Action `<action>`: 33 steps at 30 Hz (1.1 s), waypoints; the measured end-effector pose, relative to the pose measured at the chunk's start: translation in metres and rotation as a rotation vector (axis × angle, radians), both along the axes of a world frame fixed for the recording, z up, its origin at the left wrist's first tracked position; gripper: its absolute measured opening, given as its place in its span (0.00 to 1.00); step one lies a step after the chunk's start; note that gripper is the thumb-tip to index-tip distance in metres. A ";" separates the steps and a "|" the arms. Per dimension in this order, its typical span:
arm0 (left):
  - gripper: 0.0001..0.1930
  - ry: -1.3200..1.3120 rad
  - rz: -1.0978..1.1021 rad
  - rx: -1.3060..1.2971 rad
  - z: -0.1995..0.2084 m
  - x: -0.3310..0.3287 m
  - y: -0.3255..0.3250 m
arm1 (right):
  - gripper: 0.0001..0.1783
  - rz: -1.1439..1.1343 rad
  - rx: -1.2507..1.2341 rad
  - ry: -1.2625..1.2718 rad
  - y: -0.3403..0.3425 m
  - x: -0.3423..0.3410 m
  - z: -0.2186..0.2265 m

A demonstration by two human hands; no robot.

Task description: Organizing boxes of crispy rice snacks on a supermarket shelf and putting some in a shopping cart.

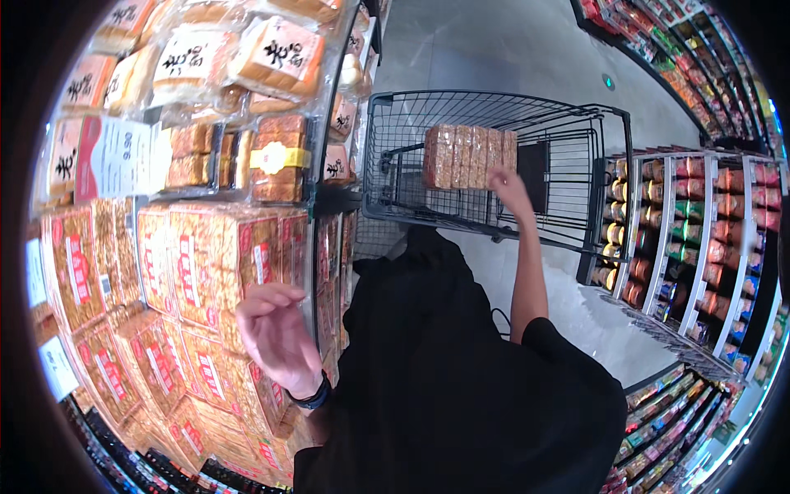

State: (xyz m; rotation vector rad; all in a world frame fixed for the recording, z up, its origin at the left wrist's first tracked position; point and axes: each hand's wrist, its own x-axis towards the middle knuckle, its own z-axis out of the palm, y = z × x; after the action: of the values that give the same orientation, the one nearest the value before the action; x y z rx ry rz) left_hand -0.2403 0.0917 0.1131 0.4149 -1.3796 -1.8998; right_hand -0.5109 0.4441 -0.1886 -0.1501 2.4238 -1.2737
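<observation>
A block-shaped, clear-wrapped pack of brown puffed-grain pastry bars (467, 155) is inside the shopping cart's wire basket. My right hand (510, 193) reaches over the cart's near side and has its fingers closed on the near right corner of this pack. Whether the pack's underside rests on the basket floor cannot be seen. My left hand (278, 333), dark band at the wrist, holds nothing. Its fingers are apart and loosely bent, just in front of the stacked pastry packs (210, 263) with red labels.
The dark wire cart (605, 111) stands ahead beside the display. Bagged bread loaves (280, 58) fill the shelf above the pastry stacks, with a price sign (119, 156) at its edge. Shelves of colourful packets (716, 214) line the right. Grey floor (485, 49) runs beyond the cart.
</observation>
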 end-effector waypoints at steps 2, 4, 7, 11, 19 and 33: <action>0.10 -0.032 -0.170 0.031 -0.004 -0.027 0.012 | 0.22 0.159 0.107 -0.127 -0.009 0.013 -0.026; 0.10 -0.115 -0.175 0.124 -0.005 -0.050 0.031 | 0.23 0.327 0.106 -0.163 -0.025 0.013 -0.046; 0.10 -0.193 -0.260 0.122 -0.019 -0.076 0.050 | 0.25 0.393 0.048 -0.302 -0.050 0.007 -0.094; 0.08 -0.298 -0.249 0.169 -0.027 -0.099 0.073 | 0.28 0.028 -0.037 -0.278 -0.080 -0.015 -0.190; 0.09 -0.465 0.054 0.176 -0.030 -0.108 0.096 | 0.39 -0.205 0.700 -0.336 -0.132 -0.055 -0.231; 0.10 -0.670 0.217 0.163 -0.025 -0.109 0.115 | 0.51 -0.319 0.384 -0.482 -0.212 -0.059 -0.242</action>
State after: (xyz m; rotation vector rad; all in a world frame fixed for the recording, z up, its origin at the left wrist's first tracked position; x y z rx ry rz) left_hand -0.3495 0.2066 0.0885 1.3178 -1.5034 -1.7647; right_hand -0.5695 0.2316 -0.4305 0.6004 2.2545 -0.8080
